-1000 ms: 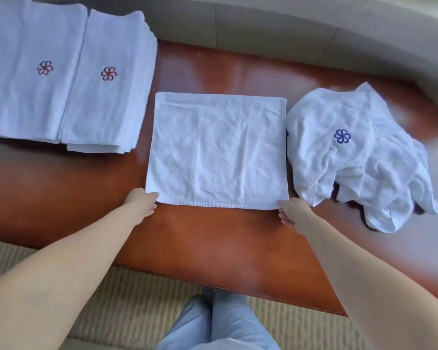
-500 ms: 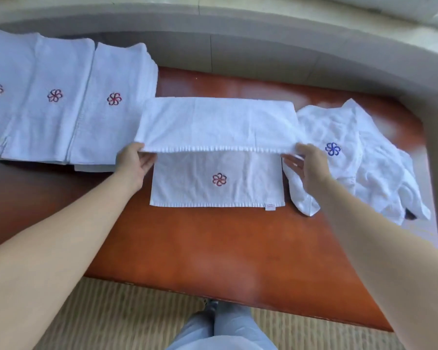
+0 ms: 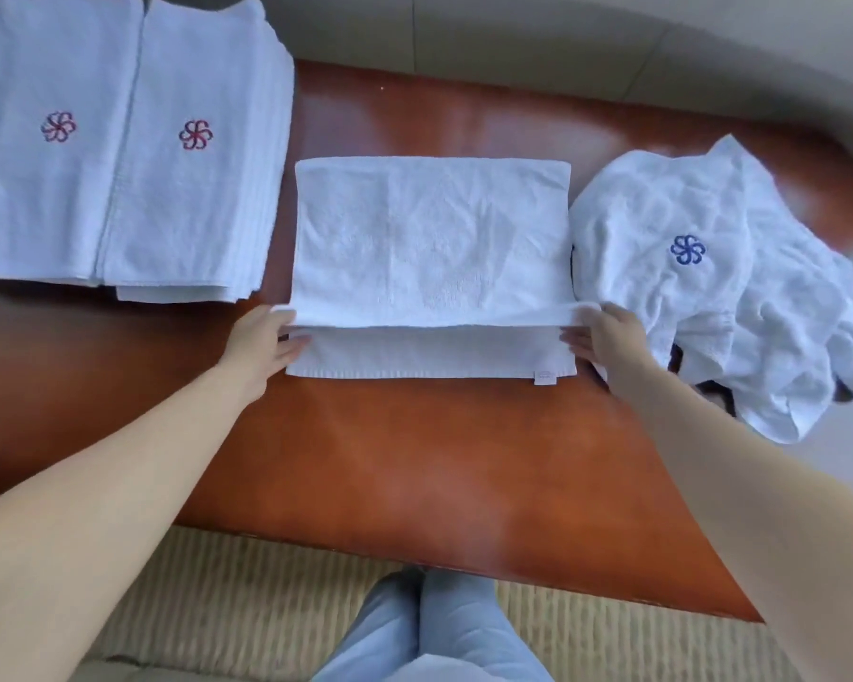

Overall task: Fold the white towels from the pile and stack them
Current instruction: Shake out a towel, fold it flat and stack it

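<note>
Head view, left to right. Stack of folded towels [image 3: 119,155] at the far left of the counter [image 3: 414,460]: two side-by-side piles, each top towel showing a red pinwheel emblem; the left pile is cut off by the frame edge, and the layers beneath appear only as edges. Left hand [image 3: 262,337]: grasps the left end of the folded-over edge of the centre towel [image 3: 429,238], fingers tucked under the flap and partly hidden by it. The centre towel lies flat mid-counter, its upper layer brought toward the person and stopping short of the near hem, so a strip of the lower layer and a small label [image 3: 545,376] at its near right corner remain exposed; the label's print is too small to read. Right hand [image 3: 606,337]: grasps the right end of the same edge, fingertips likewise concealed beneath the cloth. Pile of unfolded towels [image 3: 739,287] at the right of the counter, crumpled, one blue pinwheel emblem visible; the number of towels cannot be told. Bottom centre: the person's legs in light trousers [image 3: 429,632], cropped by the frame.
</note>
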`<state>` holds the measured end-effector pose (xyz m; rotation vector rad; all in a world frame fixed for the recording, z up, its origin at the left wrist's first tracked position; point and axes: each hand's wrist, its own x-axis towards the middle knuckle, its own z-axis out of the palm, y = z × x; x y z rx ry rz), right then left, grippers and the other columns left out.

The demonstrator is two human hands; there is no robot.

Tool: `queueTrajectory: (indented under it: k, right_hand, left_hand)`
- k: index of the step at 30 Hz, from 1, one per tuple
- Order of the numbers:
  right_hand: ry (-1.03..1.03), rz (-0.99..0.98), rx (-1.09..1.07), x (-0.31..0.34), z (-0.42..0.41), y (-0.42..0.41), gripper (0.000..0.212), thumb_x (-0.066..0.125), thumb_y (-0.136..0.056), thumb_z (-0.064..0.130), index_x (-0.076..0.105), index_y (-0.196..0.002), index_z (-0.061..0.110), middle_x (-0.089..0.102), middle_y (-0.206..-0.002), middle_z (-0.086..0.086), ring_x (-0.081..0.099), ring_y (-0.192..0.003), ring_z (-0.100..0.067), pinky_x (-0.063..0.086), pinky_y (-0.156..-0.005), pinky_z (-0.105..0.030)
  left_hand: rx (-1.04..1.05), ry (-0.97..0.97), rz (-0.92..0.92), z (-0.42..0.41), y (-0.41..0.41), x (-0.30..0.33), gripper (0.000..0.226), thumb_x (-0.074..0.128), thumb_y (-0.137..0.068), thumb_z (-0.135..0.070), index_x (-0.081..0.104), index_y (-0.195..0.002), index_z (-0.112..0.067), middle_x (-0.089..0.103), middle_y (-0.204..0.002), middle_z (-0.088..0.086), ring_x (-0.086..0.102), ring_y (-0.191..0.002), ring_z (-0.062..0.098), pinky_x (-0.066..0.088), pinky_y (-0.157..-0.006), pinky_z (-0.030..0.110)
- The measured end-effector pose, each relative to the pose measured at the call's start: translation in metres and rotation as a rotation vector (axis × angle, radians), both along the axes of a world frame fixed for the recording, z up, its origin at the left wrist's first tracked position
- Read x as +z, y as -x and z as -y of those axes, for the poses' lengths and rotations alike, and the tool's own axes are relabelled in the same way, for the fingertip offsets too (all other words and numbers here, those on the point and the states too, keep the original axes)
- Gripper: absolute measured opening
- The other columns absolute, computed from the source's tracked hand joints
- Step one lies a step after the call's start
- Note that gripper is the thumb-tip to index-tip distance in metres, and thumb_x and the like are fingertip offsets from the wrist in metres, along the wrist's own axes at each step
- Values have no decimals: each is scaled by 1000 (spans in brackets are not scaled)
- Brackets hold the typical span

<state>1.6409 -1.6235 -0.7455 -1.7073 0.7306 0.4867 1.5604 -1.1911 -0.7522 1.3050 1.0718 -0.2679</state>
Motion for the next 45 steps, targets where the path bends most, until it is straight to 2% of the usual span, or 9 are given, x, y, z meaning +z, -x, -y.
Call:
queueTrajectory:
  k: [3, 9, 15, 19, 25, 30, 36, 42, 45]
  right_hand:
    - [-148, 49, -75, 22, -6, -34, 7, 56, -98, 16, 61, -95, 14, 75, -94, -14, 77, -85, -23, 62, -82, -33]
    - [-129, 78, -114, 25, -9, -24, 7, 55, -97, 14, 62, -97, 13, 71, -96, -12, 76, -79, -19, 62, -76, -31]
    - [281, -119, 215, -35, 17, 32, 19, 62, -91, 22, 67, -98, 5, 74, -87, -13, 74, -91, -29, 61, -87, -48]
    - [393, -76, 320, -33, 13, 33, 22, 59, -85, 30, 65, -89, 10, 71, -77, -7, 62, -71, -25, 47, -62, -32]
    - [483, -12, 436, -34, 15, 45, 23, 60, -90, 30, 66, -92, 8, 64, -82, -6, 58, -72, -26, 39, -58, -30]
    - [655, 81, 496, -41, 8, 51, 18, 61, -90, 27, 59, -94, 10, 53, -109, -6, 55, -84, -25, 39, -64, -33]
    - [551, 3, 388, -40, -6, 49, 38, 62, -88, 17, 45, -121, 12, 56, -106, -7, 58, -74, -19, 40, -55, -30]
    - [448, -101, 322, -42, -5, 38, 13, 61, -85, 14, 54, -97, 15, 59, -83, 0, 54, -72, -20, 37, -55, -29]
    - [405, -88, 284, -44, -6, 39, 9, 60, -85, 16, 53, -91, 17, 58, -83, -1, 53, -70, -19, 39, -57, -29]
  left_hand:
    - [107, 78, 107, -5, -31, 23, 8, 60, -96, -14, 60, -104, -13, 73, -113, 14, 77, -93, 23, 61, -80, 31]
    - [130, -24, 156, 1, -38, 34, 8, 58, -90, -11, 62, -96, -15, 77, -79, 0, 77, -84, 17, 61, -80, 31]
    - [-484, -499, -167, 3, 37, -28, 32, 65, -93, -27, 42, -73, -17, 53, -78, 9, 67, -81, 29, 44, -66, 40]
    - [-519, -616, -156, 5, 36, -33, 34, 65, -88, -27, 38, -69, -18, 48, -72, 8, 53, -67, 30, 30, -60, 38]
    - [-572, -721, -195, 5, 38, -32, 31, 60, -90, -26, 37, -72, -17, 43, -71, 4, 42, -63, 23, 28, -57, 35]
    - [-689, -902, -247, 8, 44, -40, 23, 66, -94, -36, 57, -84, -16, 47, -120, 5, 53, -103, 30, 48, -86, 39]
    - [-480, -712, -311, 17, 25, -38, 43, 73, -82, -19, 46, -114, -13, 58, -113, 11, 60, -92, 30, 41, -62, 32]
    - [-117, -281, -322, 14, 10, -41, 42, 68, -94, -26, 58, -130, -5, 57, -120, 7, 58, -106, 26, 51, -91, 35]
    - [-114, -314, -254, 18, 14, -42, 15, 66, -95, -17, 58, -105, -10, 54, -108, 4, 54, -103, 24, 54, -92, 39]
